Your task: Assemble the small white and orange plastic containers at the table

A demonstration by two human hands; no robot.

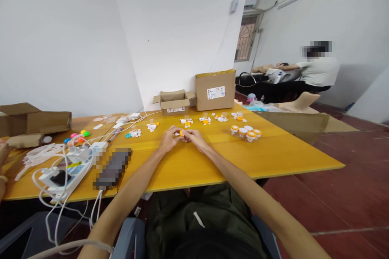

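Above the yellow table (194,170), my left hand (169,139) and my right hand (196,139) meet around a small orange-and-white plastic piece (181,133). The fingers of both hands are closed on it, and they hide most of its shape. Just beyond my hands lies a pile of small white and orange parts (187,122) with a clear cup. More such piles (221,118) stretch to the right, and another pile (152,126) is on the left. Several small clear jars with white-and-orange lids (242,132) stand grouped to the right of my right hand.
An open cardboard box (174,103) and a closed carton (215,90) stand against the wall. On the left are a phone (114,168), a power strip (69,178) with tangled cables, coloured balls (80,139) and another person's arm (3,158). A person (319,71) sits at the far right.
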